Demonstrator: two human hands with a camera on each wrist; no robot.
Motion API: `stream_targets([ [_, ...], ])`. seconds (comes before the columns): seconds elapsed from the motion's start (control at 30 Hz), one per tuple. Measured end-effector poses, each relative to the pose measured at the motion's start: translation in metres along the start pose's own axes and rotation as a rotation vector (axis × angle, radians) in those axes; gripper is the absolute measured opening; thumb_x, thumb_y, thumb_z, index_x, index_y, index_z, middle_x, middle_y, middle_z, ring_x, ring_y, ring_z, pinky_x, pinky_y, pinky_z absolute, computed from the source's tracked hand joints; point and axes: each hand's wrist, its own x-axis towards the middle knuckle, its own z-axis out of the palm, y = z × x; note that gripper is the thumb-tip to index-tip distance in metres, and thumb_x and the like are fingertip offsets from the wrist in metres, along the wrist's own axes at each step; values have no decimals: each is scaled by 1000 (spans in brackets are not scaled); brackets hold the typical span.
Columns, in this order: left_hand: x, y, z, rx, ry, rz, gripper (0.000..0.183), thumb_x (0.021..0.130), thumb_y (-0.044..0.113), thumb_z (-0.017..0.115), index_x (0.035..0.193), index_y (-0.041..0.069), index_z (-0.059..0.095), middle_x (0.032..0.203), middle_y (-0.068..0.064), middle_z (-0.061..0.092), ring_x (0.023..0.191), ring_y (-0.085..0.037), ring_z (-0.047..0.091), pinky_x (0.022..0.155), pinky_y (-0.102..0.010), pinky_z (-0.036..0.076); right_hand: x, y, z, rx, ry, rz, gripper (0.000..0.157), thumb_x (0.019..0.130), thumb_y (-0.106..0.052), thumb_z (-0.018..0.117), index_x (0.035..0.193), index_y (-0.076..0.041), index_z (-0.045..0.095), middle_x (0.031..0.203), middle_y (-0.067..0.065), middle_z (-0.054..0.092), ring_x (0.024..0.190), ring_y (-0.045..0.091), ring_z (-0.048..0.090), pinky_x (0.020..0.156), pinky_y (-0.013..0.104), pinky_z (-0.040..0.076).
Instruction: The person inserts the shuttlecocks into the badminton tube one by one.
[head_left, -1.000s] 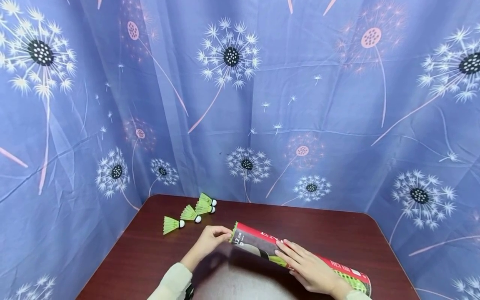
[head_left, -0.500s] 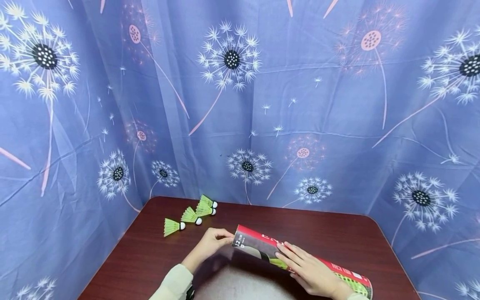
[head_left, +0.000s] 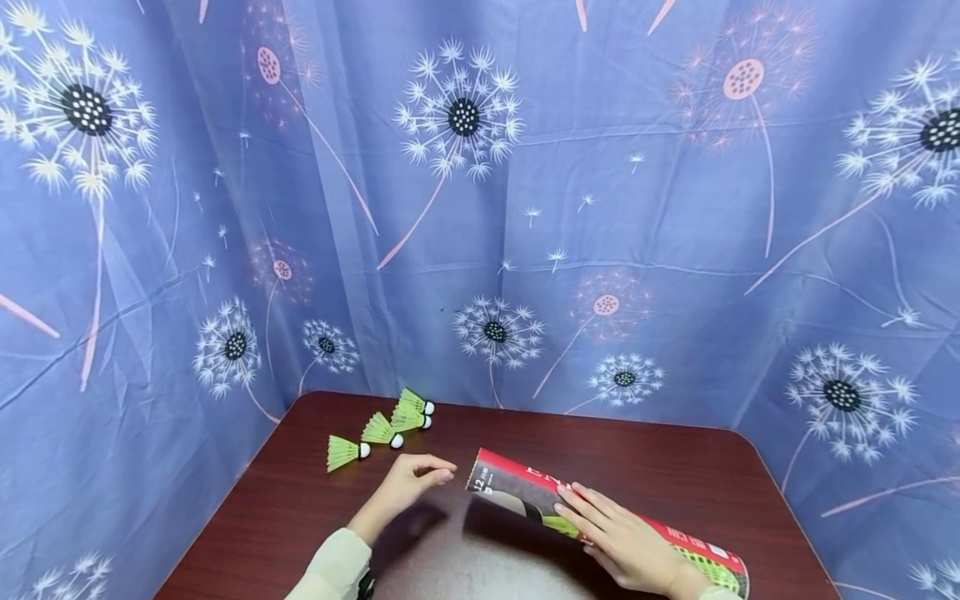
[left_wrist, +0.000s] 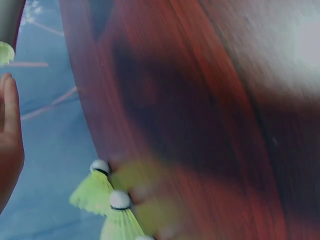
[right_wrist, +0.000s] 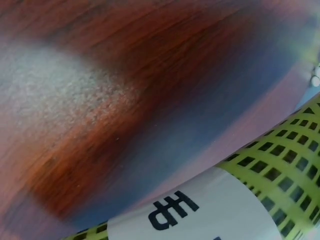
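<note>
A printed shuttlecock tube [head_left: 504, 490], red, grey and yellow-green, slants across the right half of the table, its end pointing left toward my left hand. My right hand [head_left: 626, 546] lies over its middle and holds it, fingers across the top. Just left of the tube's end is my left hand [head_left: 408, 485], thumb and fingers stretched toward it, with nothing between them. In the left wrist view, a yellow-green skirt edge [left_wrist: 6, 53] shows at the tube's mouth. The right wrist view shows the tube's [right_wrist: 200, 215] white label and netted pattern close up.
Several yellow-green shuttlecocks [head_left: 343, 452] with white heads lie at the table's back left. The dark reddish-brown table [head_left: 637, 454] has a bright glare near its front. A blue curtain [head_left: 570, 208] with dandelion prints hangs behind and at both sides.
A green skirt edge that stuck out of the tube's end has gone inside. My left hand has drawn back left from that end. The right hand stays on the tube.
</note>
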Motion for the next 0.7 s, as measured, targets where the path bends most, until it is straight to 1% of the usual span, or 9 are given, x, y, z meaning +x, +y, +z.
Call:
stream_targets([
  [0.03,-2,2,-4,3,19,-1,16,89,-4,62,101,-13,67,90,-26,69,79,-34,69,70,-38,57,0,0,0,-4,2,0,48,102,-28,40,142,-1,44,148,18,39,130,37,43,116,29,16],
  [0.07,-3,3,-7,14,43,-5,15,89,-5,61,101,-14,66,90,-28,68,79,-33,69,70,-39,57,-1,0,0,-9,1,2,48,102,-28,39,142,-2,43,148,18,39,130,37,43,116,29,16],
  [0.17,-7,5,-20,43,130,-21,14,88,-9,61,99,-16,65,90,-32,66,78,-25,69,69,-42,57,-3,1,-1,-4,7,1,48,101,-27,43,142,-1,44,148,18,40,130,37,44,116,30,16],
  [0.27,-11,-6,-33,75,258,-62,13,87,-7,64,98,-14,67,88,-29,67,77,-15,69,68,-35,58,-5,2,-1,-5,5,11,48,101,-28,41,142,-2,44,149,17,39,130,37,43,116,29,15],
  [0.37,-14,-21,-48,122,404,-98,14,85,-6,67,96,-13,68,86,-26,69,74,-13,68,66,-23,55,-7,3,0,-8,3,19,49,103,-30,36,143,-2,43,149,17,38,131,36,42,116,29,15],
  [0.43,-17,-29,-59,198,504,-113,13,83,-4,70,95,-10,70,84,-22,70,71,-8,65,63,-16,51,-7,4,0,-6,0,22,49,103,-31,34,143,-2,43,149,17,38,132,36,41,116,28,14],
  [0.57,-22,-35,-80,348,675,-132,11,82,-5,72,92,-6,71,84,-20,71,68,0,61,60,-8,45,-8,4,0,-6,3,23,50,104,-31,32,142,-2,43,149,17,38,132,36,41,116,28,14],
  [0.63,-26,-35,-89,427,748,-146,11,81,-5,72,91,-4,72,84,-18,71,69,-1,61,61,-6,43,-9,4,0,-11,1,31,50,104,-32,32,143,-3,43,149,16,38,132,35,41,116,28,14],
  [0.7,-30,-35,-95,499,804,-168,12,81,-6,72,93,-4,72,83,-17,71,69,-8,64,61,-6,42,-9,4,0,-8,1,34,50,104,-31,32,143,-3,43,149,16,38,132,35,40,116,28,14],
])
